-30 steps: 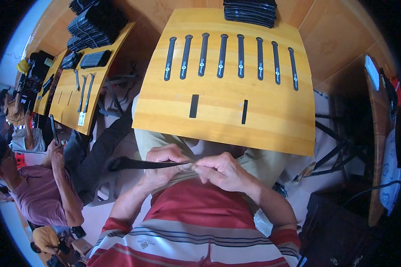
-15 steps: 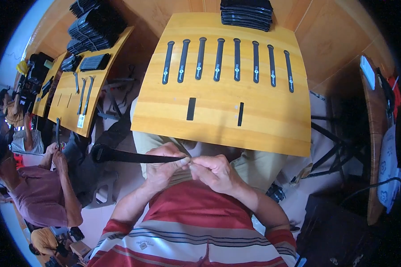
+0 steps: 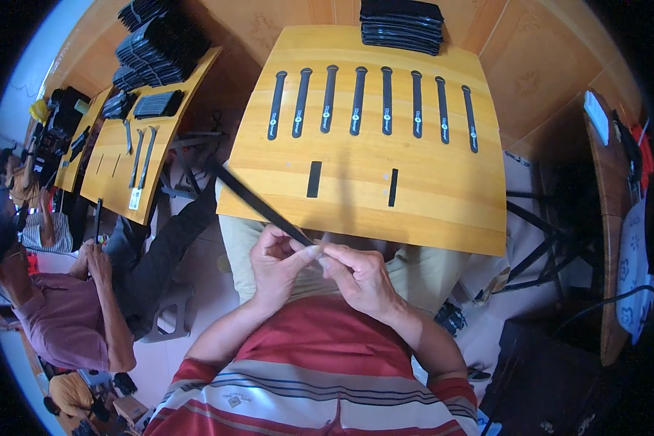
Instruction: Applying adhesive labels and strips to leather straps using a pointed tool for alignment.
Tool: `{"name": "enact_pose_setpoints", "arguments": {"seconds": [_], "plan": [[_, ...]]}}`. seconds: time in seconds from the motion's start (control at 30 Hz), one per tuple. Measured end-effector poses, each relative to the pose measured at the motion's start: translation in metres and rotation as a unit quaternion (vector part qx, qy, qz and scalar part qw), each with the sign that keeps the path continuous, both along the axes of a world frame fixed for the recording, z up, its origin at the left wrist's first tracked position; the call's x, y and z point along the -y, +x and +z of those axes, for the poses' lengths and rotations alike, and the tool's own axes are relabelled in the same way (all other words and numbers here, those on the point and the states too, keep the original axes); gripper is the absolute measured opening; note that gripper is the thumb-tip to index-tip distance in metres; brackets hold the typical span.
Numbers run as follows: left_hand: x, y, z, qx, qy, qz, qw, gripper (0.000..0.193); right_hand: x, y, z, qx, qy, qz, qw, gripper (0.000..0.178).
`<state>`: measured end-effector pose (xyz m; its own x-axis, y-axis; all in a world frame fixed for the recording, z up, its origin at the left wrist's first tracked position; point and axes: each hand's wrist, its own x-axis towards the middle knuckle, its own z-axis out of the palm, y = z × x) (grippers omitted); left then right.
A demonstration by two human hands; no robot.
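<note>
**Black strap (image 3: 263,208) pinched at its near end above the lap**

The left hand (image 3: 280,270) grips the near end of the strap between thumb and fingers, its palm turned partly up. The right hand (image 3: 363,280) closes thumb and forefinger on the same end, its fingertips meeting those of the left. The exact spot where they meet is mostly covered by the fingers. From there the strap slants up and to the left, passing across the near left corner of the wooden table (image 3: 443,218); its far end is blurred and reaches past the table's left edge.

On the table, eight dark straps (image 3: 357,102) lie side by side in a row, well apart from the hands, each with a slot at the far end and a pale marking toward the near end. Nearer the person are two narrow black rectangles (image 3: 314,179); whether they are strips or slots cannot be told. A stack of black packs (image 3: 402,29) stands at the far edge.

To the left, a co-worker in a purple shirt (image 3: 69,312) sits holding an upright dark strip (image 3: 98,219) beside a second wooden table (image 3: 116,190), which bears piled black bundles (image 3: 163,51) and a few more straps (image 3: 147,156).
</note>
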<state>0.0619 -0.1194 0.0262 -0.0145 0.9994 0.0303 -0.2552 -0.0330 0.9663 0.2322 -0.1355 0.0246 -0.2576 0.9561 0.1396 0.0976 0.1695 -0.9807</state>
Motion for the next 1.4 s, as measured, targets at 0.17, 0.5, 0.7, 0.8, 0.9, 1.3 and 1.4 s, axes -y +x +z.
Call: {"name": "enact_pose_setpoints", "arguments": {"seconds": [0.17, 0.5, 0.7, 0.8, 0.9, 1.3, 1.4], "plan": [[0.001, -0.007, -0.009, -0.095, 0.035, -0.020, 0.995, 0.017, 0.005, -0.007, -0.006, -0.023, 0.027, -0.023, 0.999, 0.030], [-0.006, -0.021, 0.007, -0.374, 0.183, -0.096, 0.904, 0.016, 0.006, -0.001, 0.003, -0.052, -0.056, -0.010, 0.997, 0.029], [-0.003, -0.032, 0.012, -0.341, 0.218, -0.217, 0.888, 0.010, -0.007, 0.027, 0.009, -0.002, -0.116, 0.110, 0.987, 0.025], [0.002, -0.033, 0.013, -0.334, 0.203, -0.257, 0.884, 0.008, -0.009, 0.038, 0.010, 0.030, -0.002, 0.166, 0.986, 0.025], [0.006, -0.030, 0.017, -0.299, 0.195, -0.234, 0.905, 0.007, -0.005, 0.030, 0.013, 0.067, 0.115, 0.128, 0.983, 0.030], [0.009, -0.025, 0.021, -0.225, 0.144, -0.232, 0.935, 0.011, 0.000, 0.000, 0.000, -0.056, 0.262, -0.034, 0.963, 0.028], [0.010, -0.028, 0.022, -0.207, 0.154, -0.227, 0.939, 0.013, 0.004, -0.001, 0.002, -0.064, 0.254, -0.026, 0.965, 0.023]]}}
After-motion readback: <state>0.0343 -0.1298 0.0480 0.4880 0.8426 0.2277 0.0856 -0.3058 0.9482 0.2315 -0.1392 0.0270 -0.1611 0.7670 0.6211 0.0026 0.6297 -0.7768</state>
